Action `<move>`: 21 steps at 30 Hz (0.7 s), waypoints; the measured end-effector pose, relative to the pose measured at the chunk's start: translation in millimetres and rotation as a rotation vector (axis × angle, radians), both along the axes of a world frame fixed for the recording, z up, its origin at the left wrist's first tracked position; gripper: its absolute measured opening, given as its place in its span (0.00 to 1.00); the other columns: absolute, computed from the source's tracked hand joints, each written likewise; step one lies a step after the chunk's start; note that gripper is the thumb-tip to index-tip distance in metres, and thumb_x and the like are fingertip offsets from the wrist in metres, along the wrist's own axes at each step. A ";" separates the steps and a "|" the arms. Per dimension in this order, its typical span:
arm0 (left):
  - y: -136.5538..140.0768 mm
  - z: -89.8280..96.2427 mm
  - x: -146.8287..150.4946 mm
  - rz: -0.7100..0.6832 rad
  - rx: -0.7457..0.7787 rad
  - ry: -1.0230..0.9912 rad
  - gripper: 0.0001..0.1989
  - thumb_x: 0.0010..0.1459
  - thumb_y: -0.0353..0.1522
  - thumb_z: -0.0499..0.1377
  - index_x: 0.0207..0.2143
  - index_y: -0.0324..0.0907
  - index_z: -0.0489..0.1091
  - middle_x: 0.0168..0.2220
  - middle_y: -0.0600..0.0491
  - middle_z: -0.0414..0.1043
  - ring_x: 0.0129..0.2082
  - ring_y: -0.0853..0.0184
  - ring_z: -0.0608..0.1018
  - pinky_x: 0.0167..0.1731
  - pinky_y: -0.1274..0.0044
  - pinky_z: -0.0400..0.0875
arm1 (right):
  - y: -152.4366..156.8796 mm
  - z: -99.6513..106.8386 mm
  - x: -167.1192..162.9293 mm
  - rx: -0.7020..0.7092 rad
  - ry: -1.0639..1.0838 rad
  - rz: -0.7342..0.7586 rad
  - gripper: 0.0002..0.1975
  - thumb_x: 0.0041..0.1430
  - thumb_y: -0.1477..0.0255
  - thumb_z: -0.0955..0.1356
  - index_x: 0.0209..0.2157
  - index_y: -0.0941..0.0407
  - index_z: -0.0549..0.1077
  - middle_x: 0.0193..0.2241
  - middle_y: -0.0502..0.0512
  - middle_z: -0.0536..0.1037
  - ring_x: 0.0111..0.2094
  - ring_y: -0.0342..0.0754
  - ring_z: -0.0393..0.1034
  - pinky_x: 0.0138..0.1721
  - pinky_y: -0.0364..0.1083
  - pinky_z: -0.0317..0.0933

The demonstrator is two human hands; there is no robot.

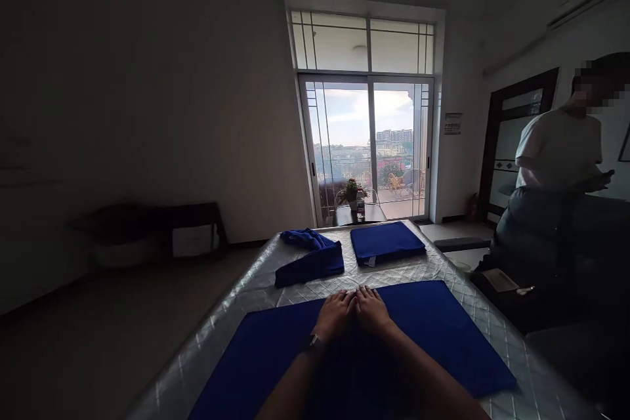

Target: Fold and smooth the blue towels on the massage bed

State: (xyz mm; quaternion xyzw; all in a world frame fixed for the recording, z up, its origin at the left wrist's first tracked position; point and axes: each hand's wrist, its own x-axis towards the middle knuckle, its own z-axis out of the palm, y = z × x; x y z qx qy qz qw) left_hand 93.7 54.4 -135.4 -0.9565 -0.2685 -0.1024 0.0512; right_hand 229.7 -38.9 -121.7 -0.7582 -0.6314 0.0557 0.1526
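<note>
A dark blue cloth (443, 328) lies spread out on the quilted, silvery mattress (497, 318); whether it is a garment I cannot tell. My left hand (336, 315), with a watch at its wrist, rests palm down near the cloth's far edge. Beside it, fingertips almost meeting, my right hand (373, 310) also lies flat on the cloth. Neither hand grips anything. Beyond them a neatly folded blue cloth (386, 241) with a white tag sits at the right, and a loosely crumpled blue cloth (312, 257) at the left.
A small dark table (374, 214) with a potted plant (351, 191) and a bottle (361, 203) stands past the mattress, before glass sliding doors (344, 138). A person in a white shirt (558, 151) stands at the right. Dim items (194, 239) lie along the left wall.
</note>
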 end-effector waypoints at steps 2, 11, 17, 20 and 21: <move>-2.5 -4.2 1.0 0.019 0.001 -0.008 0.25 0.72 0.34 0.42 0.67 0.44 0.60 0.68 0.45 0.62 0.69 0.56 0.62 0.66 0.59 0.58 | 1.0 -3.3 0.6 0.005 -0.003 -0.004 0.31 0.71 0.67 0.51 0.70 0.63 0.55 0.70 0.62 0.53 0.72 0.53 0.42 0.70 0.56 0.37; -1.2 -11.1 -4.6 -0.001 -0.057 -0.005 0.26 0.73 0.37 0.42 0.70 0.42 0.56 0.71 0.44 0.56 0.72 0.58 0.55 0.68 0.61 0.54 | -0.8 -12.0 4.1 -0.015 -0.029 -0.025 0.32 0.72 0.61 0.50 0.71 0.61 0.53 0.71 0.57 0.50 0.72 0.51 0.39 0.70 0.54 0.33; 44.6 -2.7 -93.0 0.095 -0.112 0.030 0.25 0.71 0.36 0.45 0.69 0.48 0.57 0.70 0.49 0.57 0.71 0.61 0.56 0.68 0.62 0.53 | -51.6 -8.9 95.1 -0.084 -0.075 -0.157 0.32 0.71 0.61 0.51 0.72 0.59 0.51 0.72 0.53 0.48 0.72 0.50 0.39 0.71 0.54 0.33; 72.8 -0.8 -163.0 0.239 -0.131 0.041 0.26 0.71 0.36 0.41 0.68 0.45 0.58 0.69 0.46 0.59 0.70 0.57 0.59 0.67 0.58 0.54 | -93.8 -10.2 166.4 -0.115 -0.096 -0.260 0.32 0.70 0.64 0.52 0.72 0.61 0.52 0.72 0.56 0.49 0.73 0.50 0.38 0.71 0.55 0.33; 81.4 -1.8 -183.1 0.302 -0.137 0.043 0.27 0.71 0.37 0.40 0.69 0.43 0.57 0.69 0.45 0.58 0.70 0.57 0.59 0.67 0.58 0.54 | -105.8 -13.0 187.8 -0.126 -0.102 -0.296 0.33 0.69 0.65 0.52 0.71 0.63 0.51 0.72 0.59 0.48 0.73 0.51 0.38 0.71 0.55 0.34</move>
